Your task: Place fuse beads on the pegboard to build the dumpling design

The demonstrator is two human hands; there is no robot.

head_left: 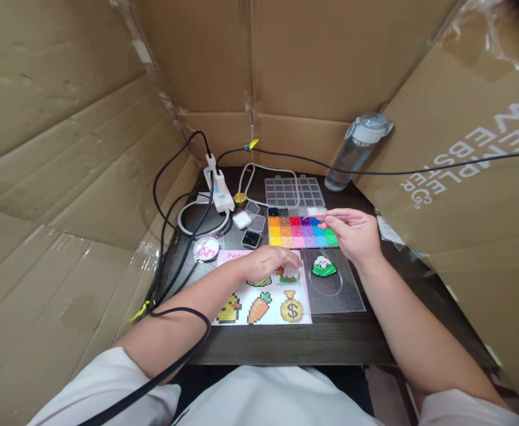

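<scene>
My right hand [357, 236] pinches pink tweezers [330, 217], their tip over the purple and blue compartments of a bead box [303, 247] filled with small beads sorted by colour. My left hand [273, 262] lies on a printed pattern sheet [273, 319] with its fingers stretched to the right, partly covering the upper pictures. A carrot, a money bag and a yellow figure show on the sheet. Right of it, a clear pegboard [352, 300] bears a white and green rice-ball shape made of beads [324, 267].
Behind the bead box lies its open clear lid [295, 191]. Left stand small boxes of black beads [251, 239] and white beads [242, 220], plus a round dish [206, 248]. A power strip [219, 190], cables and a water bottle [357, 154] stand near cardboard walls.
</scene>
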